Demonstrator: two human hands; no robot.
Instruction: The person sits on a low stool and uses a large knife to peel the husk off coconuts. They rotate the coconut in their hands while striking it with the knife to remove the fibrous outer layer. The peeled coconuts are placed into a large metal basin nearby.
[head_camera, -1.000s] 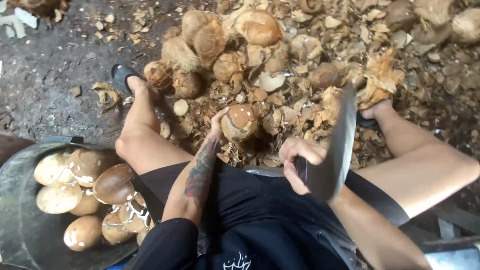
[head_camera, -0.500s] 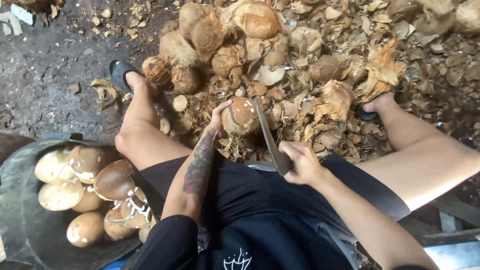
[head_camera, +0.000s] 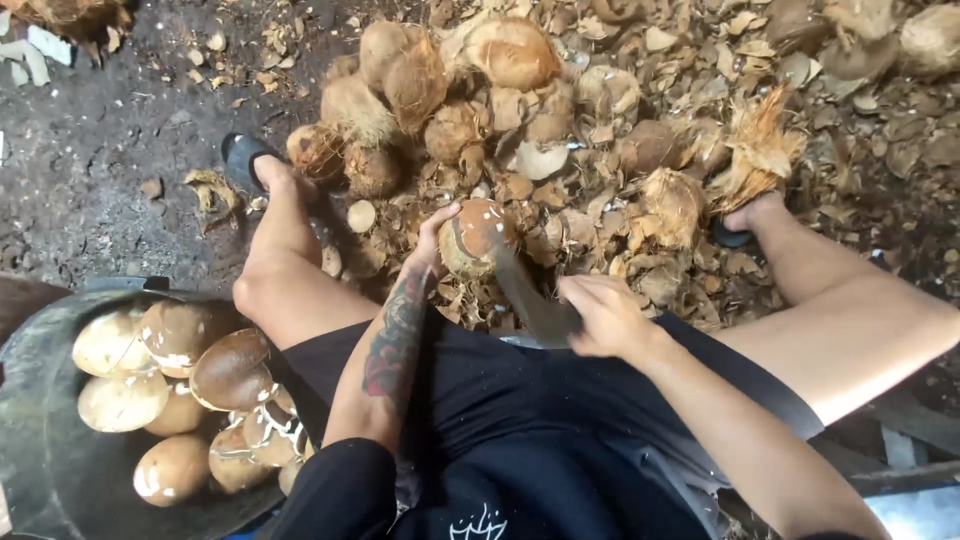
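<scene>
The left hand (head_camera: 435, 240) gripped a partly husked brown coconut (head_camera: 475, 235); the right hand (head_camera: 605, 315) clenched a blurred steel blade (head_camera: 530, 300). Peeled pale coconuts (head_camera: 170, 380) filled the dark tub (head_camera: 40, 470); many husked ones (head_camera: 440, 80) remained.

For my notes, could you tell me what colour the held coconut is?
Brown with pale patches, the coconut in the left hand; head view.

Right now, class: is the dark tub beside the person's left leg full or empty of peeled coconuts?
Partly full. Peeled coconuts are heaped against one side of the tub; bare dark wall shows beside them.

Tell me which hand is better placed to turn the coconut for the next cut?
Probably the left hand: it already grips the coconut, while the right hand is closed on the knife.
</scene>
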